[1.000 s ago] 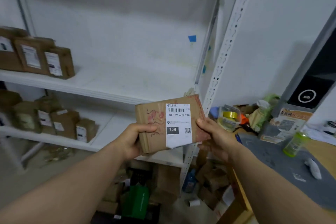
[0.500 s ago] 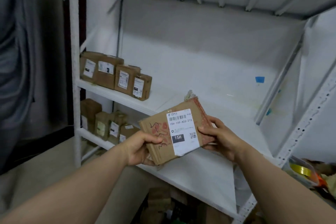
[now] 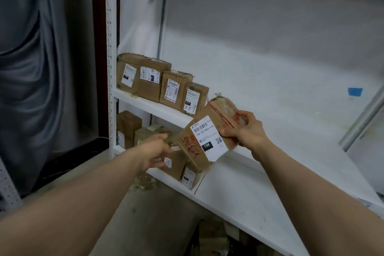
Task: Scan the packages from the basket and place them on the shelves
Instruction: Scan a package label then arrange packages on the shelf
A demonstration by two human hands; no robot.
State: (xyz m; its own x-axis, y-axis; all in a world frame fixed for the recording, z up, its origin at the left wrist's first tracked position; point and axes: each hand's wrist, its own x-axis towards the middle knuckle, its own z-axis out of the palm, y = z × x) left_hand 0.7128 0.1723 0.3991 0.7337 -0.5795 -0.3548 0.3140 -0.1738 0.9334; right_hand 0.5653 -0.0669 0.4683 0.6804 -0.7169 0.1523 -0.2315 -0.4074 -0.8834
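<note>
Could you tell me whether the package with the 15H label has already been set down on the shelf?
No, the right hand holds the package tilted in the air in front of the shelf edge.

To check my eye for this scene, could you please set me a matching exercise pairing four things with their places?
Things: 1 package with the 15H label; 2 blue tape; 3 box marked 3-3-1; 4 grey curtain.
Places: a hanging left of the shelf post; b held tilted in the right hand; c stuck on the back wall; d right end of the row of boxes.
Pairs: 1-b; 2-c; 3-d; 4-a.
</note>
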